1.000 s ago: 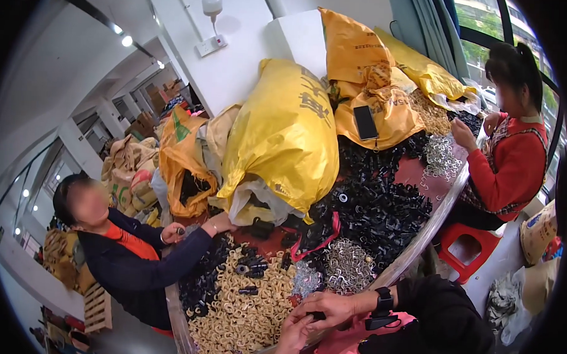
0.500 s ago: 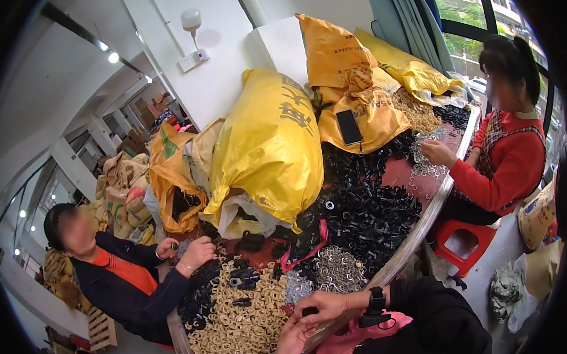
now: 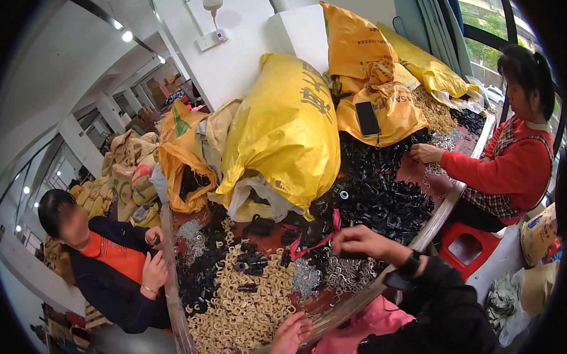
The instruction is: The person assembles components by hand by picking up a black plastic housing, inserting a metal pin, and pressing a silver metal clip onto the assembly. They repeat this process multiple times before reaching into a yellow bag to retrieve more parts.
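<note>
My right hand point(image 3: 373, 244) is raised over the black plastic parts point(image 3: 382, 199) and the silver metal hooks point(image 3: 349, 273). Its fingers are closed on a small black plastic part point(image 3: 354, 255), which is partly hidden by them. Lower down, my left hand point(image 3: 289, 337) hovers by the table's near edge, beside a heap of beige C-shaped pieces point(image 3: 241, 313). Its fingers are loosely apart and nothing shows in them. Between the hands lies a small pile of shiny clear or silver bits point(image 3: 306, 277).
Across on the left, one person point(image 3: 115, 258) handles small parts; another in red point(image 3: 512, 160) works at the right. A large yellow sack point(image 3: 285, 139) and orange sacks point(image 3: 379, 112) with a phone point(image 3: 367, 119) stand at the back. A pink strap point(image 3: 319, 240) lies among the parts.
My hands have come apart: the right has moved up and right over the hooks, while the left stays low near the edge. The view has shifted slightly. The left person's hands have drawn back.
</note>
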{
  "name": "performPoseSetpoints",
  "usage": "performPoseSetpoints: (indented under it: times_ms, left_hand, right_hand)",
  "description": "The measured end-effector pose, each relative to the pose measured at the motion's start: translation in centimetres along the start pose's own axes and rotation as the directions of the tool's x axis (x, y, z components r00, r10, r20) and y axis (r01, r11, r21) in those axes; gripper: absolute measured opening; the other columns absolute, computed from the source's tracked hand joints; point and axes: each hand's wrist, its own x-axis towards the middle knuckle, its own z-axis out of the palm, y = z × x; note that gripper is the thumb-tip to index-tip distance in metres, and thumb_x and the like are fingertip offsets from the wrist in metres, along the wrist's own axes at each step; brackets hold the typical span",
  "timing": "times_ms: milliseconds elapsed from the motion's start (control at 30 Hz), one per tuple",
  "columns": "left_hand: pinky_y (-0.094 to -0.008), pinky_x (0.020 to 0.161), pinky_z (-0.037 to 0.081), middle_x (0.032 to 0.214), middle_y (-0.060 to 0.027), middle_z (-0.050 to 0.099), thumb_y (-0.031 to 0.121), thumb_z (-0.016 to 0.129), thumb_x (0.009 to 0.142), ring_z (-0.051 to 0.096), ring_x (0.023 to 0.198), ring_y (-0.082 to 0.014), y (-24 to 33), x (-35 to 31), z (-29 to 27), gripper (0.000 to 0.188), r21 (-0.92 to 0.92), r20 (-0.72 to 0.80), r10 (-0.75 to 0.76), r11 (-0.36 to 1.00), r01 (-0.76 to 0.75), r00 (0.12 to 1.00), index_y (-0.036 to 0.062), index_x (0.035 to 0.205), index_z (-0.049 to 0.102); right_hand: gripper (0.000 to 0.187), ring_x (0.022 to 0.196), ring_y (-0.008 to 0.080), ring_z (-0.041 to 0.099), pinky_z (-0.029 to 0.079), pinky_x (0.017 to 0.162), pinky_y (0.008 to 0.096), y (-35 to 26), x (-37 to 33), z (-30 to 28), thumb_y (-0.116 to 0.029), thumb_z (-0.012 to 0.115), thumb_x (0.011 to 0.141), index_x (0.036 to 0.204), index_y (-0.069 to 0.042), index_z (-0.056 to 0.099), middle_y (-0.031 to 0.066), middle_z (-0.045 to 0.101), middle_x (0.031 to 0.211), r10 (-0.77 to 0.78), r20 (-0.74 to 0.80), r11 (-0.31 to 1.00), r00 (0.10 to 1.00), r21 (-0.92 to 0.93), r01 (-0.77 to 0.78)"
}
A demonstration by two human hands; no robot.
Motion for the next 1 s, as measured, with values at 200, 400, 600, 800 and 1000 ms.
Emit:
performPoseSetpoints:
  times_ms: [200,400,600,800,1000]
  left_hand:
    - [-0.0304,0.076,0.045,0.099,-0.0125,0.056,0.026,0.053,0.082,0.055,0.086,-0.0208,-1.6,-10.6,-6.4,0.045,0.329,0.012,-0.199,0.926,0.184,0.98,0.0004,0.117,0.041]
    - [-0.0307,0.076,0.045,0.099,-0.0125,0.056,0.026,0.054,0.082,0.055,0.086,-0.0211,-2.7,-12.9,-8.8,0.045,0.354,-0.138,-0.102,0.924,0.145,0.985,-0.0003,0.117,0.041]
    - [-0.0311,0.076,0.045,0.098,-0.0124,0.056,0.025,0.054,0.081,0.055,0.086,-0.0215,-2.2,-17.3,-9.2,0.045,0.439,-0.301,0.003,0.888,0.135,0.954,-0.0011,0.116,0.041]
    - [-0.0315,0.076,0.045,0.098,-0.0123,0.056,0.025,0.054,0.081,0.055,0.086,-0.0219,-1.9,-17.4,-8.6,0.045,0.542,-0.376,0.058,0.824,0.169,0.925,-0.0019,0.115,0.042]
    - [-0.0325,0.077,0.045,0.104,-0.016,0.053,0.015,0.052,0.081,0.054,0.091,-0.0246,2.7,-9.4,-1.9,0.04,0.326,-0.058,0.119,0.941,-0.094,0.991,-0.0004,0.117,0.039]
  right_hand:
    - [0.033,0.079,0.0126,0.051,0.042,0.072,0.0268,0.6,-13.9,-4.3,-0.028,0.056,0.081,0.098,0.0,0.055,0.0042,0.057,0.085,0.45,0.449,0.892,0.772,-0.176,-0.417]
    - [0.032,0.079,0.0145,0.054,0.043,0.072,0.0286,5.7,-22.1,-2.4,-0.032,0.053,0.081,0.099,-0.006,0.059,0.0068,0.061,0.086,0.823,0.413,0.567,0.39,-0.546,-0.617]
    - [0.037,0.066,0.0153,0.052,0.042,0.063,0.031,15.6,-32.9,-2.6,-0.041,0.052,0.076,0.085,-0.007,0.063,0.0083,0.061,0.076,0.922,0.375,0.38,0.091,-0.841,-0.385]
    - [0.044,0.076,0.0281,0.058,0.046,0.068,0.0367,10.2,-24.0,-3.4,-0.051,0.051,0.071,0.087,-0.011,0.061,0.0118,0.061,0.08,0.89,0.051,0.285,0.453,-0.838,-0.465]
    - [0.043,0.075,0.0279,0.059,0.046,0.066,0.0379,10.7,-26.4,-2.8,-0.047,0.056,0.067,0.086,-0.009,0.06,0.0131,0.061,0.079,0.728,-0.288,0.305,0.622,-0.676,-0.671]
